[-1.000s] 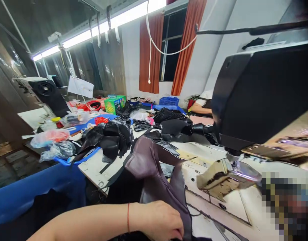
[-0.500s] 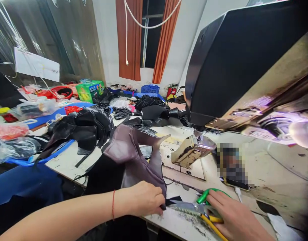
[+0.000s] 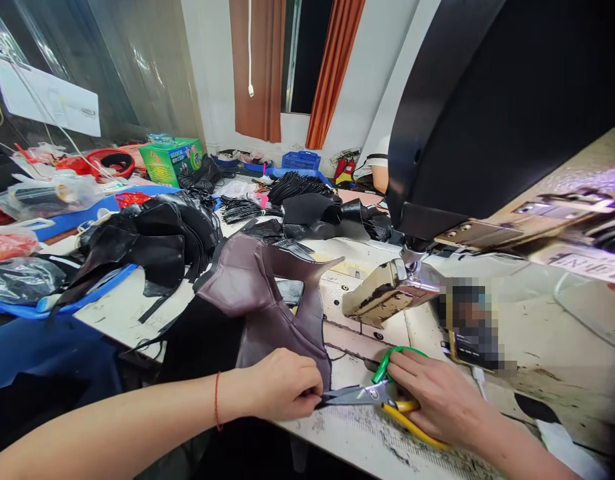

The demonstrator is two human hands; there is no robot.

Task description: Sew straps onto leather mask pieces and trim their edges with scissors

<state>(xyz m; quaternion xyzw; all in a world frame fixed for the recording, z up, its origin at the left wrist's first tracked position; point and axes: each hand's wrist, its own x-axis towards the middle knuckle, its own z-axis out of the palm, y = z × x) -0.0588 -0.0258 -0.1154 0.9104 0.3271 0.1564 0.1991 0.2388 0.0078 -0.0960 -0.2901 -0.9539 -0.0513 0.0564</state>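
Observation:
A dark brown leather piece (image 3: 237,280) with seams and a cut-out lies at the sewing machine's front left, draped over the table edge. My left hand (image 3: 285,383) is closed on its lower corner, knuckles up; what lies between the fingertips is partly hidden. In my right hand (image 3: 432,397) is a pair of scissors (image 3: 355,395) with one green and one yellow handle loop. The blades point left, and their tips reach my left fingertips at the leather's corner. Whether the tips touch the leather is unclear.
The sewing machine's arm (image 3: 452,120) overhangs the right, with its post (image 3: 372,293) behind the scissors. A phone (image 3: 472,333) lies at right with a white cable. Black leather pieces (image 3: 157,240) are piled at left, and a person's head shows behind the machine.
The scissors in my right hand have moved left and slightly up to my left hand's fingertips. My left hand stays at the leather's corner. The camera view has shifted slightly.

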